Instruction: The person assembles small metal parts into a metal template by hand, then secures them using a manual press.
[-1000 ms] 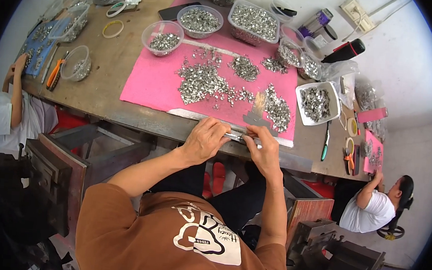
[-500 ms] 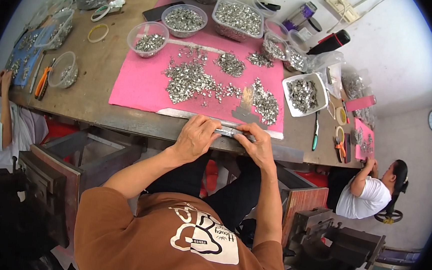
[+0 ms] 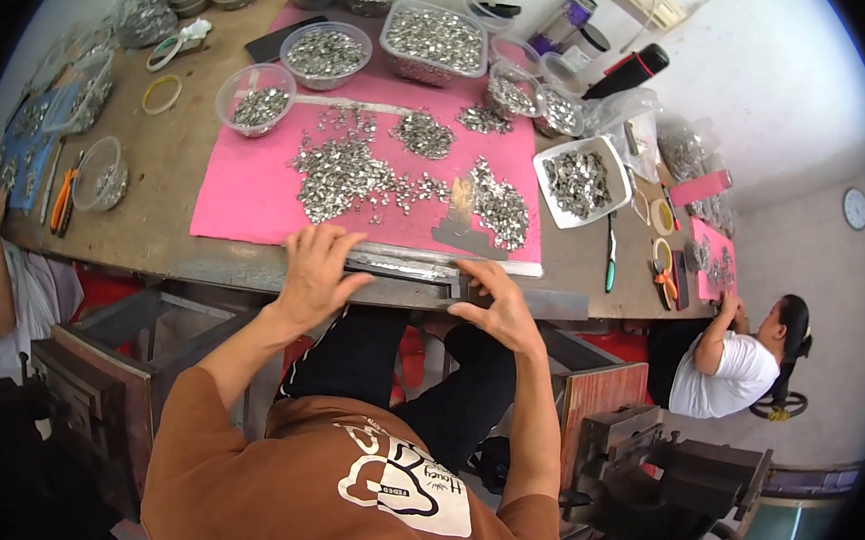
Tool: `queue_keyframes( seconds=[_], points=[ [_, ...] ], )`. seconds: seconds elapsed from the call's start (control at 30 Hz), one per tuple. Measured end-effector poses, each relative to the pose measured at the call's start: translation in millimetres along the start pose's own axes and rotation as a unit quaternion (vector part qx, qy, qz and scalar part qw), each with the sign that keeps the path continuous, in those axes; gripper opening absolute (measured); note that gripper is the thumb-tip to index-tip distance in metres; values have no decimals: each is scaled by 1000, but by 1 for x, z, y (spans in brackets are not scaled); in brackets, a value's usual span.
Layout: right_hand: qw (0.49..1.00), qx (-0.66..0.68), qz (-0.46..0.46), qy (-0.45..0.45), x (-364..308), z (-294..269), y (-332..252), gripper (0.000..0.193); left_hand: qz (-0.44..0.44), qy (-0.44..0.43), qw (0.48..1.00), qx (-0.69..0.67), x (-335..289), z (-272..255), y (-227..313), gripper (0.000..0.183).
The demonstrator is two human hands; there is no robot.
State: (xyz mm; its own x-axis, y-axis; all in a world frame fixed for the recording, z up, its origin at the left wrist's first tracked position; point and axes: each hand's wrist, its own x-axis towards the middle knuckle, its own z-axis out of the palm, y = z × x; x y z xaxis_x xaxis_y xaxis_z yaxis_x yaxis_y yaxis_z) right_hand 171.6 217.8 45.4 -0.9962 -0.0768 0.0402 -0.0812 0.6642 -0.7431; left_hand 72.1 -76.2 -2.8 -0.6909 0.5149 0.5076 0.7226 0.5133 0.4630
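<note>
A long narrow metal holder [image 3: 405, 268], with a row of small shiny pieces along its top, lies at the table's front edge. My left hand [image 3: 318, 270] is open at the holder's left end, thumb and fingers spread. At the other end, my right hand [image 3: 498, 303] has its thumb and index finger apart around the holder's tip; whether they touch it is hard to tell. Just beyond, a pink mat [image 3: 247, 192] bears a large heap of small silver metal pieces [image 3: 344, 176] and smaller piles. A thin brush-like tan tool with a grey base [image 3: 461, 217] lies among them.
Clear plastic tubs [image 3: 434, 44] of metal pieces line the back. A white square tray [image 3: 584, 185] stands right of the mat, beside a green-handled tool [image 3: 611, 254]. Orange-handled pliers [image 3: 67, 194] lie left. Co-workers sit at both sides, one in a white shirt [image 3: 731, 379].
My hands have moved apart from their grip on the metal holder, the left one going left and opening. The holder's row of pieces now shows. The whole view has shifted slightly.
</note>
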Motion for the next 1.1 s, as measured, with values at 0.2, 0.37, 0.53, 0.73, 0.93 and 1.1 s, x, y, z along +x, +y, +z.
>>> queue_keyframes(
  seconds=[0.2,0.37,0.53,0.73,0.93,1.1],
  points=[
    [993,33,-46,102,-23,9,13,52,7,-10,994,-112,12,24,4,36],
    [976,28,-23,217,-92,-29,3,55,59,-40,983,-171,55,31,68,32],
    [916,-85,90,382,-235,-70,-5,50,152,-199,878,-407,95,120,191,26],
    [764,-115,327,544,-382,-59,-19,42,102,-473,670,-563,74,256,366,46],
    [685,-119,396,600,-387,-45,-4,49,104,-533,598,-589,49,314,463,41],
    [686,-242,367,579,-368,-44,32,56,230,-545,676,-439,41,334,497,43]
  ],
)
